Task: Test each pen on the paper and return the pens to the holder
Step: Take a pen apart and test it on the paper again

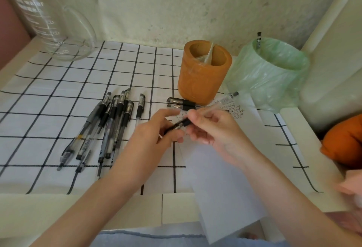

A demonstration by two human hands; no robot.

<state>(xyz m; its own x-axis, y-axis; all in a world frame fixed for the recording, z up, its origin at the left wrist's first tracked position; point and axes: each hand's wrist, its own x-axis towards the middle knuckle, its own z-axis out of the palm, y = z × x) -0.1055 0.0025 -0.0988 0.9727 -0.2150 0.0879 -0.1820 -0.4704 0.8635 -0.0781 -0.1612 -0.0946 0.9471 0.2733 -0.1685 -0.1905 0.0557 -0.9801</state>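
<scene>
Both hands meet over the white paper [221, 172] in the middle of the table. My right hand [213, 127] grips a clear pen [225, 100] whose barrel points up and right toward the holder. My left hand [154, 129] pinches the pen's black cap [179, 125] at its near end; I cannot tell whether the cap is on or off. Several black-gripped pens [109, 127] lie in a loose pile to the left. Two capped pens [181, 104] lie in front of the orange holder [203, 72], which holds a plastic wrapper and no pens that I can see.
A green bag-lined bin [274, 74] with one pen [259, 40] sticking out stands right of the holder. A glass measuring jug [51, 17] stands at the back left. The checked cloth [58, 94] covers the table. An orange object [344, 139] lies at the right edge.
</scene>
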